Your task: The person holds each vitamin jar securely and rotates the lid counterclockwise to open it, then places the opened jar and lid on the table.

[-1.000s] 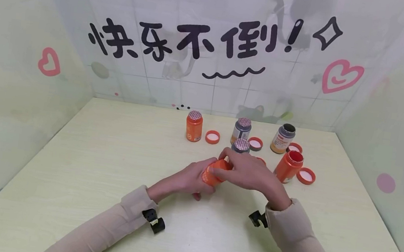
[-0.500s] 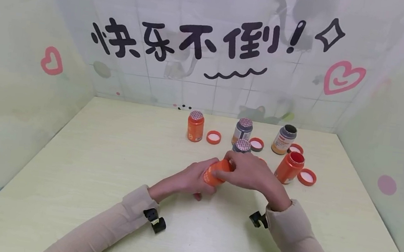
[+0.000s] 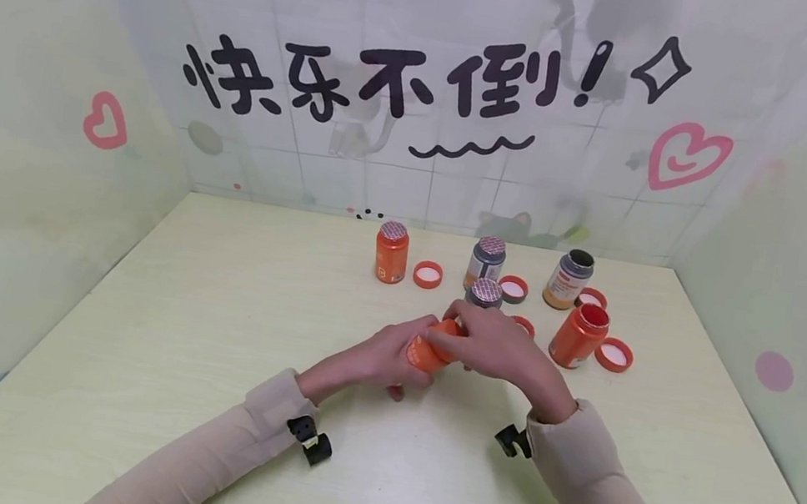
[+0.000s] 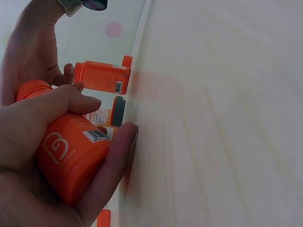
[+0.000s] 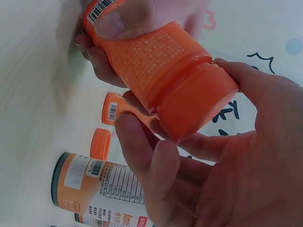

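My left hand [image 3: 386, 357] grips the body of an orange bottle [image 4: 71, 153], which is held tilted above the table. Curled round that bottle's orange cap [image 5: 199, 101] are fingers of my right hand [image 3: 494, 343]. The cap sits on the bottle's neck, with a narrow gap showing at its lower edge in the right wrist view. Just behind the right hand stands a grey bottle [image 3: 485, 292] with a patterned foil seal; its lower part is hidden. A loose cap [image 3: 521, 325] lies partly covered by that hand.
Farther back stand a foil-sealed orange bottle [image 3: 391, 255], a foil-sealed grey bottle [image 3: 485, 264] and an unsealed grey bottle [image 3: 568, 282]. At the right is an unsealed orange bottle [image 3: 578, 338]. Upturned caps [image 3: 613, 355] lie beside them. A printed wall [image 3: 426, 192] bounds the table behind.
The right hand's fingers have shifted slightly at the cap, and its wrist has moved a little. The left hand keeps its hold on the bottle. The head view has drifted slightly.
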A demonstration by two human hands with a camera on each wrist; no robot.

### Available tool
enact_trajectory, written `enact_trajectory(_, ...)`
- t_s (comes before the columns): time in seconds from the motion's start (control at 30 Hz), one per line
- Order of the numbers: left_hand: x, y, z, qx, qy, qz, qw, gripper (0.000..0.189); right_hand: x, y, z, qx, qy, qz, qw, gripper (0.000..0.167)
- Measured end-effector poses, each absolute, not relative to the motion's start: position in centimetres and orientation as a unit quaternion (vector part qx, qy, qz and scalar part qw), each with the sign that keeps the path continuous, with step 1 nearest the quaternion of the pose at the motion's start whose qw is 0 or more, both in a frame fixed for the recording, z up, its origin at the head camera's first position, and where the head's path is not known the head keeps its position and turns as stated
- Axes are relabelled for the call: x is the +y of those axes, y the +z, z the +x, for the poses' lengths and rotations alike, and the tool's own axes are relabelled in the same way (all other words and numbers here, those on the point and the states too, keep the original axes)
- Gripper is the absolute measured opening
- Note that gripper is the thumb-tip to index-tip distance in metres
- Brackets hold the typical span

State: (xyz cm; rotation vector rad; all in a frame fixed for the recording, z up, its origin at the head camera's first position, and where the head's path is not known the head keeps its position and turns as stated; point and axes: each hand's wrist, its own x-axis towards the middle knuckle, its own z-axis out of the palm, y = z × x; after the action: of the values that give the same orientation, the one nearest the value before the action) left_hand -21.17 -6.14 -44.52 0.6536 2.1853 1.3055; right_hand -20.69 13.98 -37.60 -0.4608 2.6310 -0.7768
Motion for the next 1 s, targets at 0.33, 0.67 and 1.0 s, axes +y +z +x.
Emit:
enact_trajectory(0.33,-6.2,-44.7,-21.3,0.801,0.492,0.23,0.251,0.051,14.4,-37.2,-20.6,0.926,-0.27,-0.207,0.166,0.041)
enact_trajectory(0.67,-6.8,-44.6,-22.2,0.815,0.507,0.194,0.204,0.052,14.7,-36.2,-20.5,0.933,-0.284,-0.197,0.096,0.051)
enact_trajectory(1.0,-9.0,-43.5,-24.3,0.775,0.615,0.082,0.12,0.064,14.4,-36.3,-20.6,0.915,-0.341,-0.203,0.078,0.056)
